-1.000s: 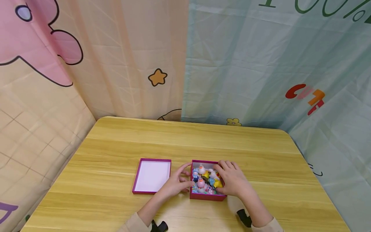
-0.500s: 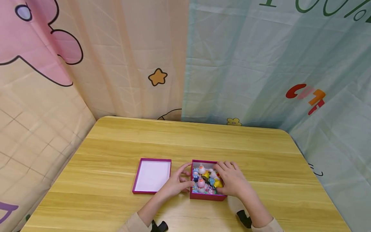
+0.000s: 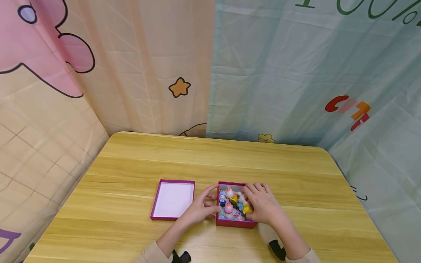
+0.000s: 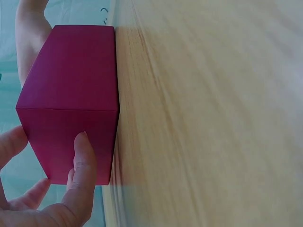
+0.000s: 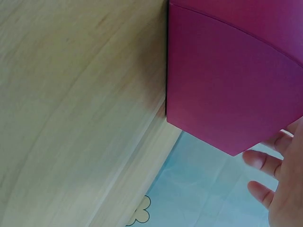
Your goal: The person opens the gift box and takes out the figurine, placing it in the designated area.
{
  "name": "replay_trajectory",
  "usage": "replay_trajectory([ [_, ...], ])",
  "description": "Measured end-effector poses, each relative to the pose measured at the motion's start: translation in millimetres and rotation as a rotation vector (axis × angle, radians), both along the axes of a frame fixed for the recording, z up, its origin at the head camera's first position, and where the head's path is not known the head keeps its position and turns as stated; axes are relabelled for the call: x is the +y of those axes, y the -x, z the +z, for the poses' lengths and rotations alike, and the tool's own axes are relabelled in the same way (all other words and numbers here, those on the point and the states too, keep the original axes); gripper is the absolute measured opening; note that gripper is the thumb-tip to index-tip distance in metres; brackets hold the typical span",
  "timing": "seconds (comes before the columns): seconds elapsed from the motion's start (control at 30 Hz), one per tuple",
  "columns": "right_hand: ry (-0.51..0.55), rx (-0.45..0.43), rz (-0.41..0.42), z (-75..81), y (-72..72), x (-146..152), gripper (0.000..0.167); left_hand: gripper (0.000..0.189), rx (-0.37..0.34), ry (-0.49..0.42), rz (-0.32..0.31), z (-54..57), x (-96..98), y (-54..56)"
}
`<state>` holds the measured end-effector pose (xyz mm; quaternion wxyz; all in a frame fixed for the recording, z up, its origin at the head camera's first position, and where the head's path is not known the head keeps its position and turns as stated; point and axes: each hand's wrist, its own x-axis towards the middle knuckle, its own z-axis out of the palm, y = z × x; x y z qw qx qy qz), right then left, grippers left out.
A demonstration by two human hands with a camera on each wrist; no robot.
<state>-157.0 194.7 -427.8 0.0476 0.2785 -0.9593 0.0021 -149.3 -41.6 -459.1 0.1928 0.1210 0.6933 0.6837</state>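
Observation:
An open magenta box [image 3: 234, 224], packed with small toy figures [image 3: 228, 207], stands on the table. In the head view a yellow figure [image 3: 247, 208] lies at its right side. My left hand [image 3: 200, 206] is at the box's left wall; in the left wrist view its spread fingers [image 4: 84, 158] touch the outer wall. My right hand [image 3: 264, 204] lies over the right rim, thumb and forefinger apart beside the yellow figure. In the right wrist view its loosely bent fingers [image 5: 260, 161] extend past the box's top edge. The right hand hides part of the contents.
A shallow square lid [image 3: 173, 200], white inside with magenta edges, lies left of the box on the wooden table [image 3: 210, 160]. Curtains [image 3: 263, 73] hang behind the table. Black fittings [image 3: 277, 250] show beside both sleeves.

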Motion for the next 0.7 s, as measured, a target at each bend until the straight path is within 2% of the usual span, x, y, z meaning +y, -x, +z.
replay_trajectory([
  [0.23, 0.026, 0.025, 0.013, 2.1, 0.4, 0, 0.074, 0.068, -0.01, 0.013, 0.006, -1.8, 0.7, 0.5],
  [0.47, 0.048, 0.079, 0.021, 12.9, -0.6, 1, 0.076, 0.069, -0.021, -0.022, -0.002, -3.2, 1.2, 1.2],
  [0.7, 0.082, 0.126, -0.005, 25.8, 2.1, 8, 0.069, 0.069, -0.03, -0.036, -0.005, -1.7, 1.0, 0.8],
])
